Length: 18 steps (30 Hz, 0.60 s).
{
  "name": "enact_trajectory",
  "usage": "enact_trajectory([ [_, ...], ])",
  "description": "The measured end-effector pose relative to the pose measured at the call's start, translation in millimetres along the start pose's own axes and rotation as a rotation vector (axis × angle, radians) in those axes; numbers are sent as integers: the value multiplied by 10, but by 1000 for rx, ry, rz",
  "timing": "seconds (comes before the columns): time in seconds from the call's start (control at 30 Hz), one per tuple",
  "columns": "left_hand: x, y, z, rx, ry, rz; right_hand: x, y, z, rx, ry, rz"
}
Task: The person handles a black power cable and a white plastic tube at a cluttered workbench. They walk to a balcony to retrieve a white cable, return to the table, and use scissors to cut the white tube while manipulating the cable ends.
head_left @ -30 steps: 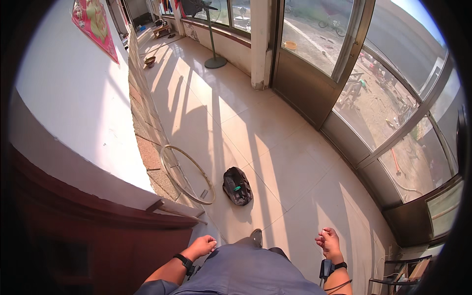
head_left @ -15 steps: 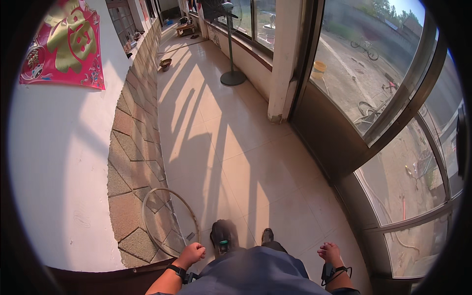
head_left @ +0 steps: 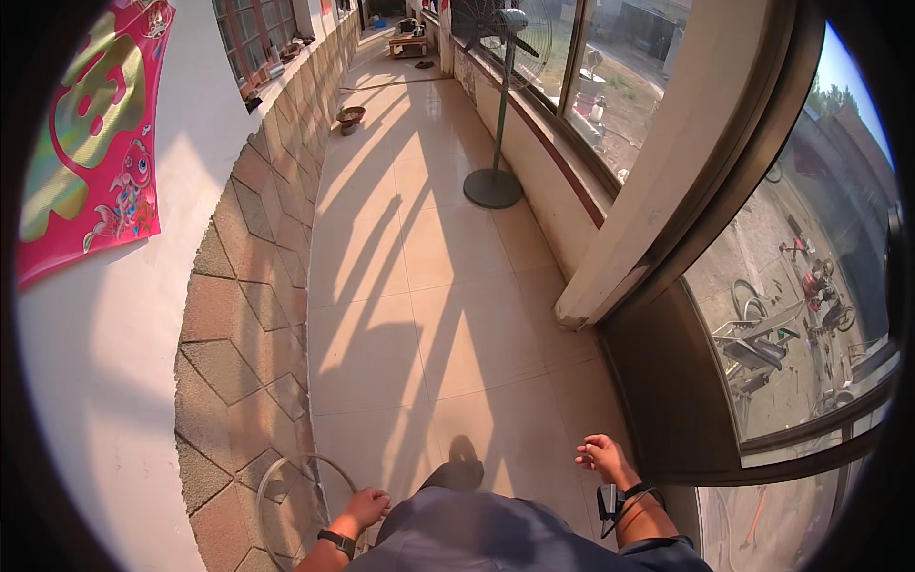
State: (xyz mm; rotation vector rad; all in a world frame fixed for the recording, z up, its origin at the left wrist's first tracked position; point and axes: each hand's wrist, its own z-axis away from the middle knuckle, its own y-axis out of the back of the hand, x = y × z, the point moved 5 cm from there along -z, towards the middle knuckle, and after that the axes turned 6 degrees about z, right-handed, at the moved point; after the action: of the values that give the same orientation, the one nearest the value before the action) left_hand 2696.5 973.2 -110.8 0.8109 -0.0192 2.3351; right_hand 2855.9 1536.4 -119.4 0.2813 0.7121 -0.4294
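My left hand (head_left: 365, 508) is low in front of me, fingers curled in, with nothing visible in it. A black band is around that wrist. Close behind it, partly covered by the hand and forearm, is a thin pale hoop (head_left: 262, 500) beside the tiled wall base; whether they touch I cannot tell. My right hand (head_left: 600, 456) is held out to the right, its fingers loosely bent and apart, holding nothing. A black strap with a small device (head_left: 610, 502) and cable sits on the right wrist. One dark shoe (head_left: 462, 458) shows on the floor ahead of me.
A green standing fan (head_left: 494, 188) stands by the right windows. A bowl-shaped basket (head_left: 350, 118) lies along the left wall, and a low wooden stand (head_left: 408, 44) is farther off. Nearer on the right are a pillar (head_left: 624, 243) and a dark-framed glass door (head_left: 667, 377).
I have moved forward along the corridor; the fan, pillar and hoop sit lower in view. My right hand has risen and swung inward, while my left remains low.
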Motion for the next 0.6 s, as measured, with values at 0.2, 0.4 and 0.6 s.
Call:
enact_trajectory([
  [0.2,1984,1115,-889,166,-81,128,-1320,-369,-1181,-16,-98,18],
  [0.4,2992,2048,-2513,261,-68,257,-2912,-1144,-3163,-114,-109,26],
  [0.6,3981,2802,-3182,313,75,301,-5340,-2393,-4872,-164,73,290],
])
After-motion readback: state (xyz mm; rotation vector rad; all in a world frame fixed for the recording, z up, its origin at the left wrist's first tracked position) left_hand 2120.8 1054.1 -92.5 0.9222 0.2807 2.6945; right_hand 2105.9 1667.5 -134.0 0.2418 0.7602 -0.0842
